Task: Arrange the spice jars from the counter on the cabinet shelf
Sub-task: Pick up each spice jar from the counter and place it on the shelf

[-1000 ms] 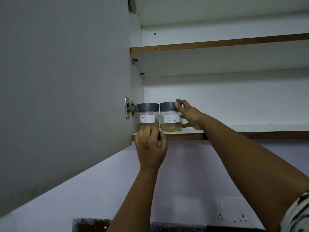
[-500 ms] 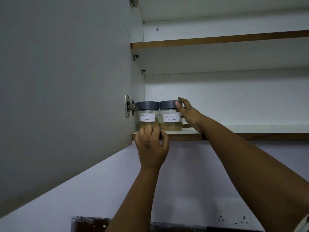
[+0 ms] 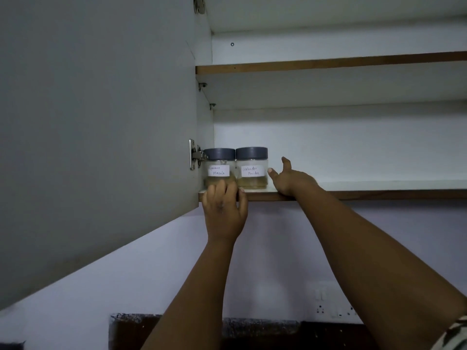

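Observation:
Two clear spice jars with grey lids stand side by side at the left end of the lower cabinet shelf (image 3: 379, 190). The left jar (image 3: 218, 163) is labelled Garam Masala, the right jar (image 3: 252, 162) Coriander Powder. My left hand (image 3: 225, 208) reaches up from below, its fingertips resting against the base of the Garam Masala jar at the shelf edge. My right hand (image 3: 290, 179) lies on the shelf just right of the Coriander jar, fingers spread and holding nothing, a small gap between thumb and jar.
The open cabinet door (image 3: 96, 135) fills the left side, its hinge (image 3: 195, 155) beside the left jar. An upper shelf (image 3: 328, 63) runs above. A wall socket (image 3: 333, 309) and a dark counter edge (image 3: 252, 324) lie below.
My right hand has let go of the Coriander jar's lid and dropped to the shelf with fingers spread. My left hand stays at the Garam Masala jar's base.

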